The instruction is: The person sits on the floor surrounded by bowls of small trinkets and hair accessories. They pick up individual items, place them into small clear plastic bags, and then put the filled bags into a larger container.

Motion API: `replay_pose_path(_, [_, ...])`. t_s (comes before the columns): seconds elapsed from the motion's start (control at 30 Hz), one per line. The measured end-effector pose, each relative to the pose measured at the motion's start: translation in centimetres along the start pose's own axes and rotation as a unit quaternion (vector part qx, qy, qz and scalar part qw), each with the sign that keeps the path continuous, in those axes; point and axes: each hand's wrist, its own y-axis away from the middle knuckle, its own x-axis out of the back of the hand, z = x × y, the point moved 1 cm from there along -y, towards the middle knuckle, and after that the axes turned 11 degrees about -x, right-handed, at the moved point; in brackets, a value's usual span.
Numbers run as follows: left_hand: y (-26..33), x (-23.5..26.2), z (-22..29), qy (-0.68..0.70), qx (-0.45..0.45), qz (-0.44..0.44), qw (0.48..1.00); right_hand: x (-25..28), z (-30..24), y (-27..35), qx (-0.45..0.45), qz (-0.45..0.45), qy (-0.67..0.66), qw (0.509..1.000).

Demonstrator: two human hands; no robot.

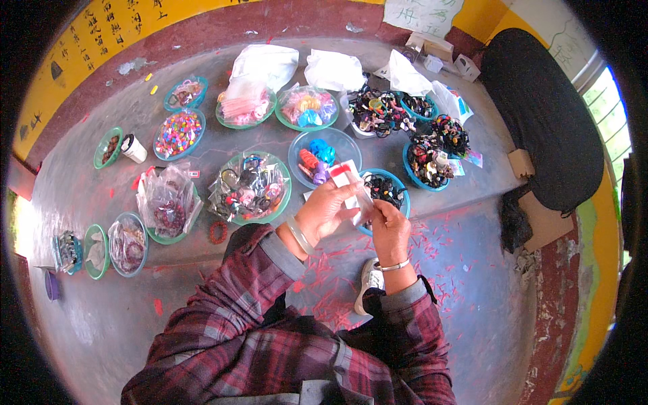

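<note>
My left hand (322, 212) is closed around a small flat packet (345, 177), white with a red patch at its top. At the packet's lower right edge, the fingers of my right hand (391, 233) are pinched together on its see-through plastic. Directly beyond my hands is a see-through bowl (348, 145) with orange, blue and purple bundles (322, 151). Partly behind my right hand stands a blue bowl (406, 208) of black hair ties (382, 189). Left of my left hand sits a green bowl (286, 202) of bagged hair accessories (246, 185).
On the raised grey ledge (216, 138) stand several more bowls, including colourful beads (179, 133) and pink packets (244, 104). White plastic bags (266, 65) lie at the back. A large black oval object (543, 121) leans at right. Red scraps (324, 263) litter the lower floor.
</note>
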Motion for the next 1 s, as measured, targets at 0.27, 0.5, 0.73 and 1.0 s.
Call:
replay_pose_path(0.27, [-0.9,0.1,-1.9,-0.148,-0.072,-0.013,0.986,-1.1,0.9,-1.7,-0.066,-0.040,-0.182,0.980])
replay_pose_path(0.5, [-1.1,-0.5,-3.1,-0.327,-0.126,-0.156,0.923,-0.5,1.8,-1.7,-0.137,-0.053,-0.327,0.934])
replay_pose_path(0.73, [-1.2,0.2,-3.1,-0.111,0.038,-0.157,0.981,1.8,1.6,-2.2,-0.257,-0.171,-0.455,0.835])
replay_pose_path(1.0, [-0.7,-0.6,-1.7,-0.030,0.104,-0.161,0.981,1.4,2.1,-2.4,-0.264,-0.233,-0.564,0.747])
